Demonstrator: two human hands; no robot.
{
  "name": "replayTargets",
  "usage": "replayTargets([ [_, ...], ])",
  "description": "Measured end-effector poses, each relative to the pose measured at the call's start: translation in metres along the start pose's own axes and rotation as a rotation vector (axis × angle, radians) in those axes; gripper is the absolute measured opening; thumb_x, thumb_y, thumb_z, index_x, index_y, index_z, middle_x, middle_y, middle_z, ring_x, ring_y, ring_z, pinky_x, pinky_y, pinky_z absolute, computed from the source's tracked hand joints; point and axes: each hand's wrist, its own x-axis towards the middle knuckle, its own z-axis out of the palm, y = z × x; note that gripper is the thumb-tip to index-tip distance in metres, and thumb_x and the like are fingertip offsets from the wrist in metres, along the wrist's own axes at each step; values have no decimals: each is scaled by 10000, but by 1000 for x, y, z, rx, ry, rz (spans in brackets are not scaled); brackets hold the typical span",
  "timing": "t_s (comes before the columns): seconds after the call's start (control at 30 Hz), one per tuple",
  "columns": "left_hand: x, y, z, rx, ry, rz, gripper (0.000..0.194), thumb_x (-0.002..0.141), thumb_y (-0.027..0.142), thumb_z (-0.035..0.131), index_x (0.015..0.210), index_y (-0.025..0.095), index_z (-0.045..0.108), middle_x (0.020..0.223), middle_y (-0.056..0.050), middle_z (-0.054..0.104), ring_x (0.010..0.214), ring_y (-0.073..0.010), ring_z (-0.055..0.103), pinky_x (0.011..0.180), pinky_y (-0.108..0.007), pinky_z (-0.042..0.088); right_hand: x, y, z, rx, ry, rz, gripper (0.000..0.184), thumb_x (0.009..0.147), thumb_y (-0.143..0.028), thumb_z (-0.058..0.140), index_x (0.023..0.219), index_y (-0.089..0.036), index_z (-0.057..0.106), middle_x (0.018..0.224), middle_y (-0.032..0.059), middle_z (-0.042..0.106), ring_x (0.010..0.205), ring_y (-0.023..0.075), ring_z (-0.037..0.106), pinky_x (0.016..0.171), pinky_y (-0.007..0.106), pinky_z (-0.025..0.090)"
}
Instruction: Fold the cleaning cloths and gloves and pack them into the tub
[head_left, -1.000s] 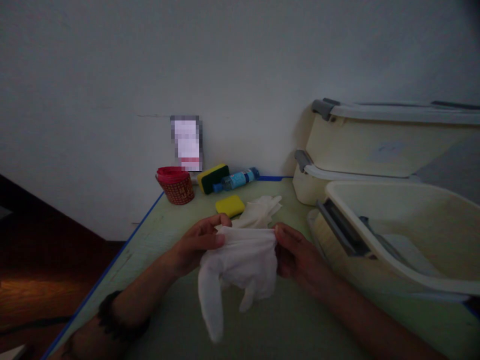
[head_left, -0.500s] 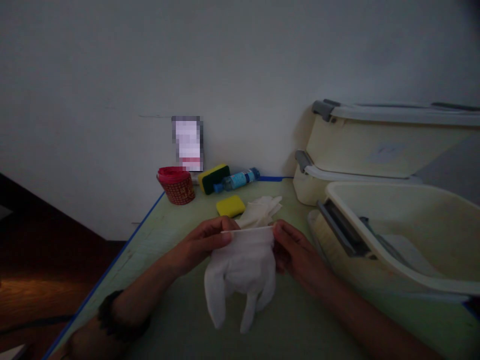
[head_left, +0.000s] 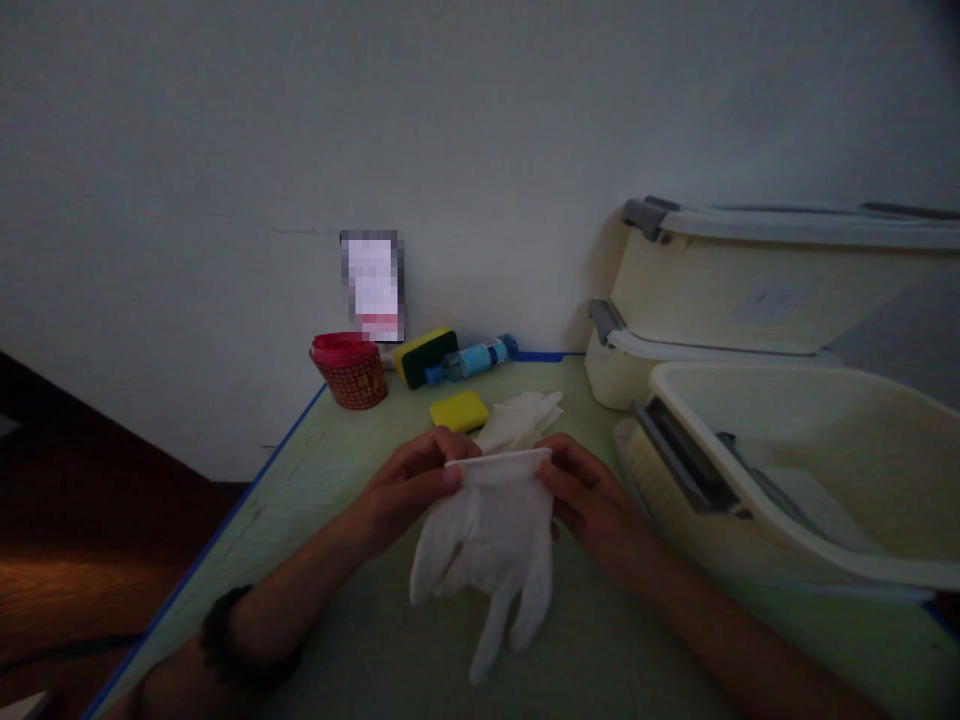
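A white rubber glove [head_left: 499, 530] hangs fingers-down over the near part of the table, its cuff stretched level between my two hands. My left hand [head_left: 416, 480] pinches the left end of the cuff between thumb and fingers. At the cuff's right end, my right hand [head_left: 585, 490] grips in the same way, thumb toward me. Just behind the cuff lies another white glove [head_left: 521, 415], crumpled flat on the table and partly hidden by the held one. Beside it, to the left, rests a yellow sponge [head_left: 459, 411].
Along the wall stand a red patterned bucket [head_left: 351, 375], a phone [head_left: 375, 285] with a blurred screen, a yellow-and-green sponge [head_left: 426, 358] and a bottle [head_left: 476, 358] on its side. An open cream bin [head_left: 750, 390] occupies the right, with stacked lidded boxes [head_left: 720, 290] behind.
The glove has swung, its fingers now hanging differently and spread more apart. My right thumb has shifted slightly left and down on the cuff. Both hands keep their hold.
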Motion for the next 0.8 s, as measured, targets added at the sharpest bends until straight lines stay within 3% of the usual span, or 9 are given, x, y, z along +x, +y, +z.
replayTargets([
  [0.17, 1, 0, -1, 47, -50, 62, 137, 747, 257, 614, 672, 164, 547, 762, -28, 527, 756, -155, 491, 656, -258, 386, 1, 3, 0, -4, 57, -77, 143, 813, -338, 566, 911, -238, 541, 991, -16, 580, 846, 91, 527, 729, 209, 411],
  [0.27, 1, -1, -2, 35, -32, 62, 165, 745, 275, 627, 670, 164, 530, 765, -26, 548, 765, -158, 503, 662, -262, 393, 1, 3, 4, 72, 46, -13, 246, 824, -365, 542, 1041, -281, 461, 855, -34, 595, 769, 97, 547, 727, 253, 425],
  [0.33, 2, -2, -2, 67, 32, 46, 192, 732, 301, 646, 672, 164, 526, 750, -21, 567, 728, -147, 516, 637, -252, 398, 1, 4, 6, 129, -7, 60, 410, 777, -395, 593, 1122, -282, 401, 765, -46, 585, 710, 103, 558, 706, 269, 437],
  [0.47, 4, -2, -3, 182, 285, 39, 257, 651, 349, 711, 660, 167, 530, 621, 25, 548, 585, -109, 514, 548, -215, 395, 1, 6, 7, 136, -114, 203, 591, 653, -323, 722, 1133, -252, 386, 888, -2, 624, 776, 130, 600, 752, 308, 446],
  [0.57, 6, 4, -2, 191, 429, 56, 248, 637, 341, 711, 659, 177, 526, 549, 53, 526, 500, -86, 484, 490, -197, 386, -1, 6, 5, 13, -175, 319, 432, 638, -271, 732, 1003, -205, 512, 849, 10, 645, 737, 137, 607, 707, 296, 453],
  [0.67, 6, 11, 1, 116, 484, 68, 232, 639, 325, 703, 660, 189, 517, 550, 59, 538, 479, -84, 487, 461, -191, 391, -3, 4, 4, -2, -212, 316, 203, 688, -297, 687, 810, -159, 603, 788, 9, 645, 722, 120, 595, 684, 249, 445],
  [0.8, 7, 15, 3, 10, 522, 120, 224, 616, 290, 727, 653, 189, 530, 577, 59, 547, 508, -74, 493, 484, -180, 408, -4, -2, 5, 268, -36, 267, 204, 723, -350, 642, 812, -171, 600, 735, -7, 634, 645, 100, 590, 634, 226, 468],
])
